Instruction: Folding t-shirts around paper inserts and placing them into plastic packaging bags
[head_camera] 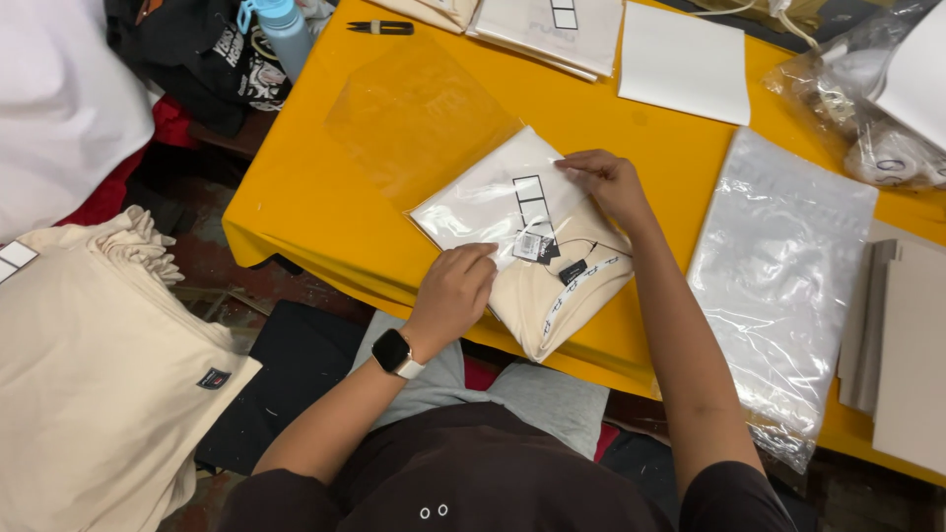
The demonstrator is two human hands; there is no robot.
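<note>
A folded cream garment (560,296) with a hang tag (537,245) lies on the yellow table (296,197), partly inside a clear plastic bag (493,202). My left hand (455,286), a smartwatch on its wrist, presses on the garment's near edge beside the tag. My right hand (609,182) rests on the bag's far corner, fingers flat on the plastic. The bag's open flap stretches away to the upper left across the table.
A stack of clear bags (778,286) lies to the right, with grey cardboard sheets (902,345) beyond it. White folded items (680,64) and a black pen-like tool (382,28) lie at the far side. A pile of cream garments (99,374) sits to my left, near a blue bottle (281,30).
</note>
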